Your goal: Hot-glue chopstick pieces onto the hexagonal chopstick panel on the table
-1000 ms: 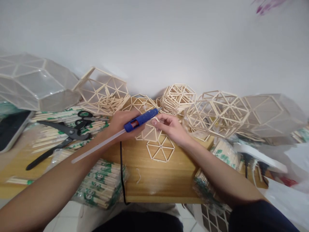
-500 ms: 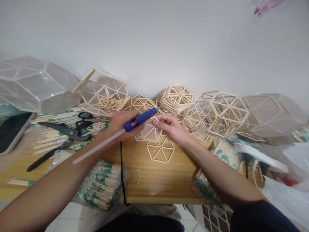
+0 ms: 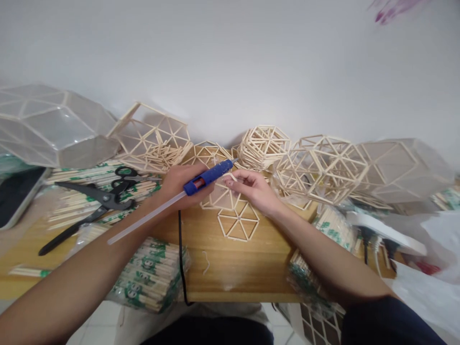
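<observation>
My left hand [image 3: 179, 184] is wrapped round a blue glue gun [image 3: 208, 177]. A long translucent glue stick [image 3: 143, 219] juts from its back end, and the nozzle points up to the right. With thumb and fingers pinched, my right hand [image 3: 256, 191] holds the edge of a stick frame [image 3: 218, 197] just under the nozzle; the exact spot between the fingertips is partly hidden. Touching or overlapping this frame's lower edge, a flat hexagon of wooden sticks [image 3: 238, 219] with spokes lies on the wooden table [image 3: 244, 273].
Stick domes [image 3: 323, 167] and a round stick bundle [image 3: 264, 148] line the wall. Black shears [image 3: 104, 199] and small scissors [image 3: 125, 177] lie left on wrapped chopsticks. A bagged chopstick pack [image 3: 143, 278], black cord [image 3: 182, 258] and white power strip [image 3: 388, 235] are nearby.
Almost nothing differs. The whole view shifts very slightly; both hands, the glue gun and the stick frame keep the same positions relative to each other.
</observation>
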A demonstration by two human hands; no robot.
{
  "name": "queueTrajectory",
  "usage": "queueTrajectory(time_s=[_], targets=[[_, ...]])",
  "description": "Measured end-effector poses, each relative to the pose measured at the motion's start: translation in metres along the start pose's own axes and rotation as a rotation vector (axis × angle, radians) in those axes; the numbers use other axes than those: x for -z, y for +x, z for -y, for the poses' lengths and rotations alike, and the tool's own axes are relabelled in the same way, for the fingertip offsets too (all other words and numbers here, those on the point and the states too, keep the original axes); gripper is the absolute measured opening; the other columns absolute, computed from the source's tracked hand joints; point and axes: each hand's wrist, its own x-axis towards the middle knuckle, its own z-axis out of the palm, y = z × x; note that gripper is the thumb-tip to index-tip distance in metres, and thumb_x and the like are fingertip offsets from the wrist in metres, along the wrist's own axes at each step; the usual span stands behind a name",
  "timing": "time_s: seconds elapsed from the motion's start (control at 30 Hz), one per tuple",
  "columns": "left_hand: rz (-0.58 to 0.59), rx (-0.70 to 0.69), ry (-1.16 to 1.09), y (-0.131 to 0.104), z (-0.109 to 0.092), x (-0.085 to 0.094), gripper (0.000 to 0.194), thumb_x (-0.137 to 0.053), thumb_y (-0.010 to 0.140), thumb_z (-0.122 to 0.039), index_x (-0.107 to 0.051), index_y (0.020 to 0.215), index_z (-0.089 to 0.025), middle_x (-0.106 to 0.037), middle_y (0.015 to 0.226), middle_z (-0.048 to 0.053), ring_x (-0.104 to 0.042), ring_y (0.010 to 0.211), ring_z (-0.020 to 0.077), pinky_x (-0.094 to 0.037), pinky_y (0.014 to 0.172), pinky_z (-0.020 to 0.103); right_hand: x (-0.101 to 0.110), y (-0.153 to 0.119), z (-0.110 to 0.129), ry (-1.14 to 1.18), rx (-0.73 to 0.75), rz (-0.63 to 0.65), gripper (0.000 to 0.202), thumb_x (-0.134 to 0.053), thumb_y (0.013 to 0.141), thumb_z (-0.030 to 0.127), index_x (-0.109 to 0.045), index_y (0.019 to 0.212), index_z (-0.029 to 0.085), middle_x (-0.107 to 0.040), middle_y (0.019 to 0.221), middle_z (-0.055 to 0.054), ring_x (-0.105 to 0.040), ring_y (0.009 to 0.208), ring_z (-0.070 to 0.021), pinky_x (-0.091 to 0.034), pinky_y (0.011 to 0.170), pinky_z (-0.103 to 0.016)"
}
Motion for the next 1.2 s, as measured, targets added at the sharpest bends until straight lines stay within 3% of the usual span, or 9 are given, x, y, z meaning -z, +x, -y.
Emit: queueTrajectory(time_s=[0.27,0.47,0.77,1.07,1.2], targets=[[0.011,0.006,-0.013,0.0,-0.003,-0.001,0.016,-0.077,0.1,-0.021,-0.068,0.088,-0.026,-0.064,0.068,-0.008,-0.053,0.055,0.0114,-0.043,0.059,0.028,-0.0022,0.0014,-0.0024,-0.003,-0.001,-0.034,0.038,-0.103,0.084,0.06,-0.085,0.092,0.028,-0.078,0.085,0.0,-0.061,0.078,-0.0185,-0.051,0.076,-0.036],[0.047,-0.034,-0.011,0.0011,-0.0041,0.0013,0.011,-0.075,0.1,-0.024,-0.07,0.091,-0.027,-0.069,0.07,-0.006,-0.061,0.057,0.0135,-0.046,0.059,0.028,-0.0059,0.0011,-0.0022,-0.012,0.018,-0.092,0.032,-0.098,0.082,0.054,-0.081,0.082,0.027,-0.07,0.075,0.002,-0.055,0.072,-0.0169,-0.044,0.071,-0.034],[-0.004,0.052,-0.015,-0.0012,0.0019,-0.0024,0.013,-0.077,0.1,-0.022,-0.071,0.091,-0.027,-0.065,0.07,-0.006,-0.056,0.058,0.0121,-0.046,0.06,0.026,-0.0015,0.0027,-0.0032,0.045,-0.007,-0.05,0.037,-0.106,0.081,0.058,-0.091,0.099,0.029,-0.086,0.096,-0.002,-0.069,0.086,-0.0209,-0.056,0.084,-0.038],[-0.024,0.159,0.042,0.001,-0.0018,-0.003,0.027,-0.077,0.099,-0.028,-0.059,0.078,-0.025,-0.051,0.061,-0.008,-0.045,0.052,0.0111,-0.038,0.055,0.027,0.0014,0.0047,-0.007,0.106,-0.093,0.017,0.024,-0.099,0.076,0.042,-0.091,0.092,0.026,-0.087,0.096,-0.002,-0.074,0.092,-0.0212,-0.059,0.093,-0.038],[-0.117,0.156,0.051,-0.0014,0.0007,-0.0062,0.011,-0.078,0.1,-0.027,-0.071,0.092,-0.026,-0.057,0.063,-0.009,-0.048,0.052,0.0109,-0.039,0.055,0.027,0.0009,0.0068,-0.0103,0.118,-0.131,-0.023,0.038,-0.107,0.072,0.052,-0.089,0.092,0.025,-0.083,0.089,-0.001,-0.07,0.083,-0.0191,-0.057,0.084,-0.035]])
